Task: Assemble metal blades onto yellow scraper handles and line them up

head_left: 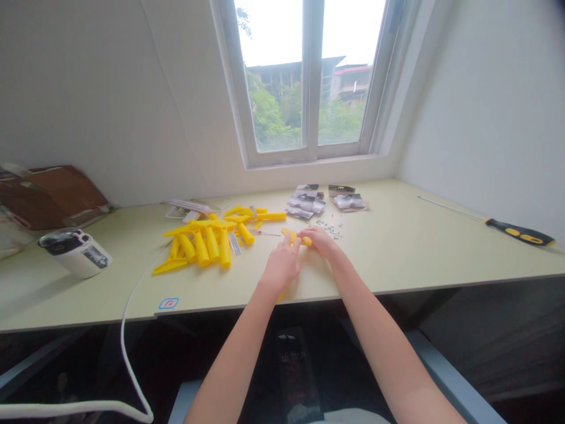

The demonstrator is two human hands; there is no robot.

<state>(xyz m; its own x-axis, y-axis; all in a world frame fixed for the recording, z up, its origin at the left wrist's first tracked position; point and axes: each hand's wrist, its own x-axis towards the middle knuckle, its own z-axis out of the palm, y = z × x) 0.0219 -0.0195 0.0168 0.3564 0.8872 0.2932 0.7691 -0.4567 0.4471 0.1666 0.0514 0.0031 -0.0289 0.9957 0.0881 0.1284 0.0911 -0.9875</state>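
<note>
ok so going by the right hand [318, 242]: loose bits [327, 227] at 1 o'clock, packets [306, 203] behind at 12 and 1, window [282, 106] past those. Parts pile [212, 245] at 9, cup [86, 256] further out. Screwdriver [514, 231] at 3.

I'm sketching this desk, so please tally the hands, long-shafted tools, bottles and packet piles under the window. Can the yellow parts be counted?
Left hand and right hand: 2
Black-and-yellow screwdriver: 1
Slim red-ended tool: 1
White bottle: 1
Packet piles: 2
Total: 7
Yellow parts overlap too much to count surely.
</note>
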